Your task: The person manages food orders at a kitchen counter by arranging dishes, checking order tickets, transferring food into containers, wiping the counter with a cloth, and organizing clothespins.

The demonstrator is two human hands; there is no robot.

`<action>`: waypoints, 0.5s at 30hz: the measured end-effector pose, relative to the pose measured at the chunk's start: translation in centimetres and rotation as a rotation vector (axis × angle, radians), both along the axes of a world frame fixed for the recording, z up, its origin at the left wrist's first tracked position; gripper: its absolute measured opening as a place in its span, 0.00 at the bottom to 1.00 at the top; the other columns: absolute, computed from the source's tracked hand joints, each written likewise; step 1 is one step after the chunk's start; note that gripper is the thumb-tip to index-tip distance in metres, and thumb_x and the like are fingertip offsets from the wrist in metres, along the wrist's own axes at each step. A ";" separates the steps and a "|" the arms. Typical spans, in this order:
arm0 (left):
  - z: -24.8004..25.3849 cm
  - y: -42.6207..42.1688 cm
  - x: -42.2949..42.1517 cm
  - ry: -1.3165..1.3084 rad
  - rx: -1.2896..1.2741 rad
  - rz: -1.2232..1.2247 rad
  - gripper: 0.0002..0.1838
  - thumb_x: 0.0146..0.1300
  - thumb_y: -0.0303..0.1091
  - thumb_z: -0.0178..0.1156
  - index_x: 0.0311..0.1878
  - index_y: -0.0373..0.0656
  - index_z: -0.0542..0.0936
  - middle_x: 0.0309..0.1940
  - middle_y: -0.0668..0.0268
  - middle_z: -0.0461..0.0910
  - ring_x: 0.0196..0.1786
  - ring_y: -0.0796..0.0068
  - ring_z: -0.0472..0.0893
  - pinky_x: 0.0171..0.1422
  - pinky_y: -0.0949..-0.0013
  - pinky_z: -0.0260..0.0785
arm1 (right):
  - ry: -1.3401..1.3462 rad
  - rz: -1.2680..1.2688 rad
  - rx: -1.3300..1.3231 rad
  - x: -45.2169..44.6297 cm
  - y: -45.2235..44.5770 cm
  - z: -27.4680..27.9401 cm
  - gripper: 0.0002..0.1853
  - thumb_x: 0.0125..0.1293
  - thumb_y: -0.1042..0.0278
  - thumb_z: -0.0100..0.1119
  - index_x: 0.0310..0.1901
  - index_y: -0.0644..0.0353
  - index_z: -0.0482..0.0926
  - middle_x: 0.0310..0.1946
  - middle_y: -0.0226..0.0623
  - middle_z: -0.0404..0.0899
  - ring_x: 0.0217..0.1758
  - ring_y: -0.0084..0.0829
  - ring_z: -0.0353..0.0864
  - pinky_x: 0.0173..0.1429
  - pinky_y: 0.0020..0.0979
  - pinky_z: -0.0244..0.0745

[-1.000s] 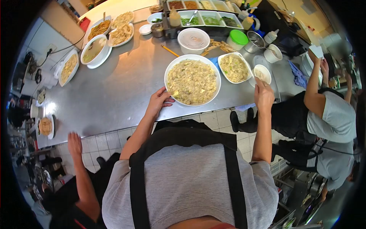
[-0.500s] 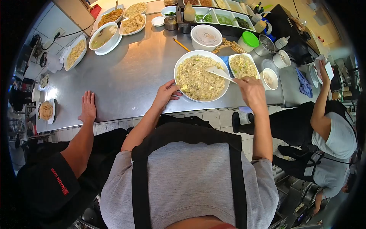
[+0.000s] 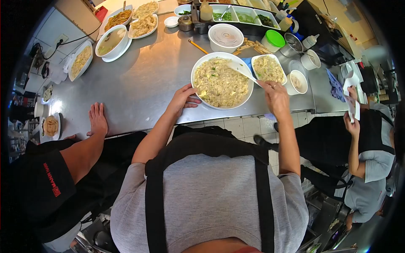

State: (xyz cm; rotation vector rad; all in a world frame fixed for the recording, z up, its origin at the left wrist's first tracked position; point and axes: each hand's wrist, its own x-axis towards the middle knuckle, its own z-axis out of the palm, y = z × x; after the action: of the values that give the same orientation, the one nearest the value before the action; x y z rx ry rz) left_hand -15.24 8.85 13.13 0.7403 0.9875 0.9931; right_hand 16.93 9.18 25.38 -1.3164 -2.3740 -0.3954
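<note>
A round white bowl (image 3: 193,92) full of fried rice (image 3: 221,86) with bits of egg and green onion stands near the counter's front edge. My left hand (image 3: 184,98) grips the bowl's left rim. In my right hand (image 3: 275,98) is the handle of a white spatula (image 3: 244,71), whose blade rests on the rice at the upper right of the bowl. A smaller square white dish (image 3: 269,68) of fried rice sits just beyond my right hand. Beside it is a white tub (image 3: 297,82) with some pale food inside.
Behind the bowl stand a lidded white tub (image 3: 225,37), a green-lidded container (image 3: 274,40) and a pencil (image 3: 197,46). Soup (image 3: 112,43) and noodle dishes line the far left. A co-worker's hand (image 3: 98,119) rests on the counter at left; another person (image 3: 358,139) stands at right.
The spatula blade has shifted slightly up and right, and the rice surface looks rearranged. The person at right has lowered a raised arm and now holds white items with both hands.
</note>
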 end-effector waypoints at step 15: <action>-3.5 -4.7 0.1 1.143 0.837 0.171 0.24 0.68 0.43 0.48 0.62 0.42 0.68 0.58 0.53 0.69 0.63 0.56 0.66 0.65 0.55 0.56 | 0.131 -0.339 0.101 3.6 1.0 2.8 0.20 0.56 0.78 0.52 0.52 0.55 0.75 0.38 0.44 0.77 0.38 0.45 0.78 0.38 0.42 0.75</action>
State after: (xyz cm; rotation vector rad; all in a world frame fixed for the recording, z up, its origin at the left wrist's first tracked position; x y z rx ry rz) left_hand -15.12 4.16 9.64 2.0860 1.6169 1.1254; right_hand 20.54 10.14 28.15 -1.6458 -1.9992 -0.5011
